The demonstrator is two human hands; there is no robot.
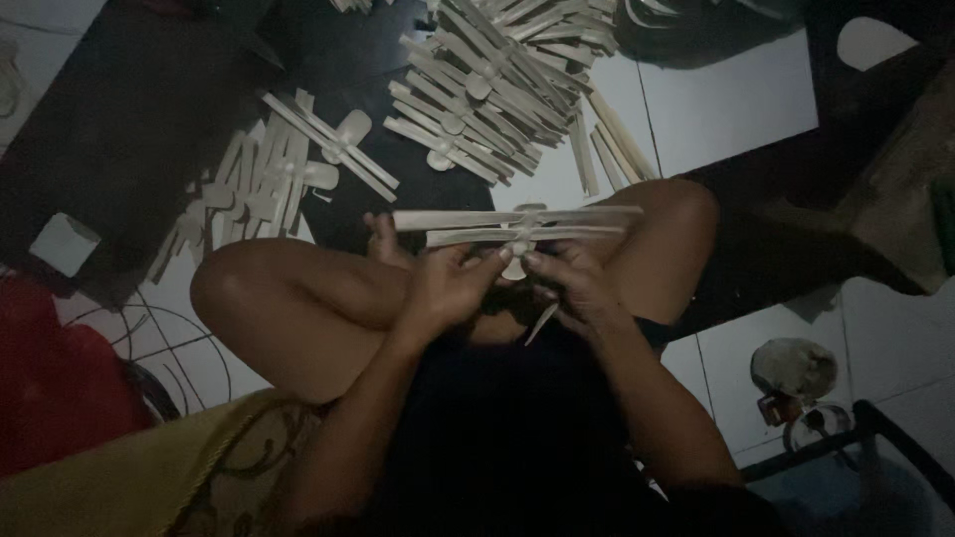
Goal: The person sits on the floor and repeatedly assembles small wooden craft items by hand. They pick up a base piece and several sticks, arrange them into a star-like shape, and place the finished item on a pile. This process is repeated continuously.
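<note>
Both hands holding a bundle of pale flat sticks above the crossed legs of a seated person

The stick bundle [517, 227] lies level, its long slats side by side with a small rounded piece at the middle; the left hand [450, 288] pinches it from below just left of that middle, fingers curled and pressed together, while the right hand [575, 288] pinches it just right of the middle, and a loose sliver [541, 323] hangs under its palm. Beyond the bundle, on the pale tiled floor [736, 99], a large heap of like bundles [497, 80] is stacked; left of the held bundle a smaller scatter of sticks [264, 174] lies by a dark mat [129, 129]. Near the person, left of the bundle, are a yellow patterned cloth [129, 477] and a red object [50, 388]
</note>
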